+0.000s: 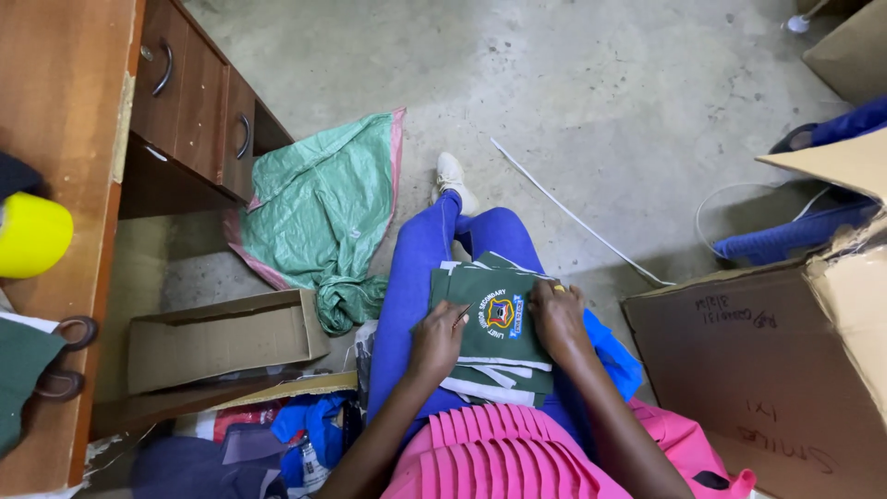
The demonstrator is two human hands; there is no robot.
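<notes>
A stack of dark green fabric pieces [467, 291] with white edging lies on my lap, over blue trousers. The top piece carries a round embroidered badge [500, 314]. My left hand [436, 340] rests on the left edge of the stack and pinches a small thin tool, its tip pointing at the badge. My right hand [557, 316] presses down on the right edge of the top piece, fingers curled over it. A pink pleated garment [499, 453] covers my waist below the stack.
A wooden desk [55, 129] with drawers stands at left, with yellow tape [32, 236] and scissors [65, 356] on it. An open cardboard box [222, 337] and a green woven sack [319, 212] lie on the concrete floor. Large cardboard boxes [767, 370] stand at right.
</notes>
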